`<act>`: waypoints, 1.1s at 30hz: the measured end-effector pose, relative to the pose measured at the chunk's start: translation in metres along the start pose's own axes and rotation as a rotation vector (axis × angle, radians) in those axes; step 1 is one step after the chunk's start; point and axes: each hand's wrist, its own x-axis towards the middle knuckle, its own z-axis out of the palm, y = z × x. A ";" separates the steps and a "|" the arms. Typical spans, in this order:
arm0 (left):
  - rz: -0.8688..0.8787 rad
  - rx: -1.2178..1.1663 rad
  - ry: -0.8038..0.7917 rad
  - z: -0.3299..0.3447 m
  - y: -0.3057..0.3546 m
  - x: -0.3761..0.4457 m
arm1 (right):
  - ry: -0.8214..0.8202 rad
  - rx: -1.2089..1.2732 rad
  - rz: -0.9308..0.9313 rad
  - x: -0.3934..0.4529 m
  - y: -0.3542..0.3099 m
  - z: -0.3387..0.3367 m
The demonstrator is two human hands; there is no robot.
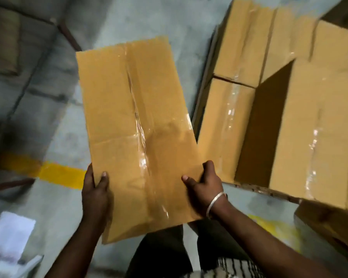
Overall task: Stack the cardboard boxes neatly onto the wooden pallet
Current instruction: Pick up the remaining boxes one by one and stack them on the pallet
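My forearms reach out from just below the camera, and between them I carry the taped cardboard box point(137, 133), long side pointing away from me, over the grey floor point(54, 109) rather than on anything. My left hand point(94, 189) takes the near left edge, thumb lying flat on the top face and the rest of the fingers hidden underneath, so the grip is a pinch on the cardboard from above and below. My right hand point(204, 185), the one with the pale wristband point(215, 201), does the same at the near right edge, thumb on top and fingers curled round the side. I hold it low and near its closer end, I judge, because that lets me steer the far end toward the stack without the box twisting. To my right the stacked boxes point(289, 67) already sit side by side, taped seams running the same way, with a dark gap point(263, 127) between two of them that looks like the slot this one is meant for. The pallet itself I can hardly make out; only a rough strip shows under the nearest boxes. A yellow floor line point(60, 173) runs behind my left hand, so I stand just outside the stacking spot. The frame is blurred.
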 end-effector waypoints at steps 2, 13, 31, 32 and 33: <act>0.052 0.016 -0.135 0.029 0.027 0.003 | 0.097 0.120 0.034 -0.007 0.016 -0.023; 0.181 0.239 -0.508 0.221 0.053 0.002 | 0.366 0.416 0.175 0.036 0.130 -0.111; 0.271 0.418 -0.393 0.300 0.011 -0.017 | 0.638 -0.189 -0.276 0.061 0.239 -0.125; 0.271 0.423 -0.380 0.301 0.010 -0.018 | 0.644 -0.263 -0.327 0.055 0.250 -0.126; 0.268 0.417 -0.368 0.302 0.011 -0.019 | 0.633 -0.337 -0.376 0.049 0.258 -0.126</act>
